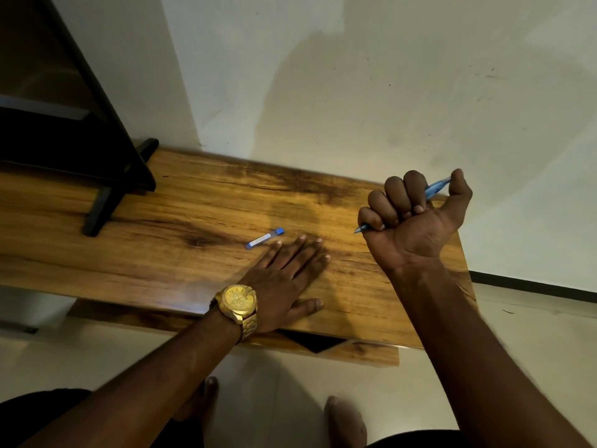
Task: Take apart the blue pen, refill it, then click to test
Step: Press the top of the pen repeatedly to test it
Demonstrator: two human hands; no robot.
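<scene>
My right hand (pixel 415 221) is raised above the right end of the wooden table (pixel 161 253), its fist shut around the blue pen (pixel 434 189). The pen's tip pokes out to the left below my little finger, and its top end sits under my thumb. My left hand (pixel 290 276) lies flat on the table, palm down with fingers spread, holding nothing. A small blue and clear refill tube (pixel 265 238) lies on the wood just beyond my left fingertips, apart from them.
A black stand (pixel 106 176) rests on the table's left end, in front of a dark frame. A pale wall runs right behind the table. The table's right edge is just past my right hand. A gold watch (pixel 237 302) is on my left wrist.
</scene>
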